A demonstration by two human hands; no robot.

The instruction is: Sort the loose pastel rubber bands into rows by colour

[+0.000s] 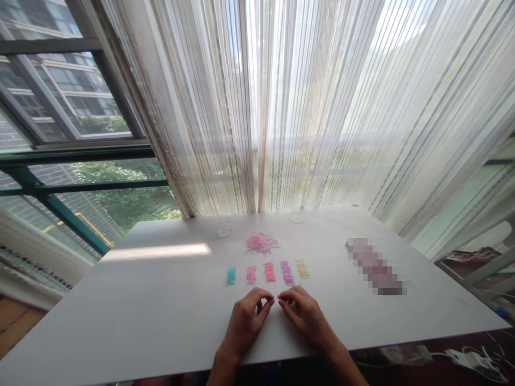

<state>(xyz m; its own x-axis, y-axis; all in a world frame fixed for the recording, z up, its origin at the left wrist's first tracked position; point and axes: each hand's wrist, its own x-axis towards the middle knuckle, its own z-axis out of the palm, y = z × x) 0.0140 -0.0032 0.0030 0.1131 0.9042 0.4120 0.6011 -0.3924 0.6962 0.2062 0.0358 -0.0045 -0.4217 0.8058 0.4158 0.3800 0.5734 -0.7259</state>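
Observation:
My left hand (247,316) is closed in a pinch just above the near part of the white table (140,316). Facing it, my right hand (306,311) is pinched too, its fingertips almost meeting the left ones. Whatever the fingertips hold, if anything, is too small to make out. Beyond the hands lies a row of small thin pieces sorted by colour: a blue group (230,276), a pink group (251,275), a red group (269,272), a purple group (287,273) and a yellow group (301,268). Farther back is a mixed, mostly pink pile (261,243) of similar pieces.
A clear container (224,226) stands at the table's back left of the pile, and a clear round lid or dish (297,218) lies right of it. A blurred-out pinkish object (376,266) rests on the right. Sheer curtains (289,107) hang behind; white cables (475,359) lie below the right edge.

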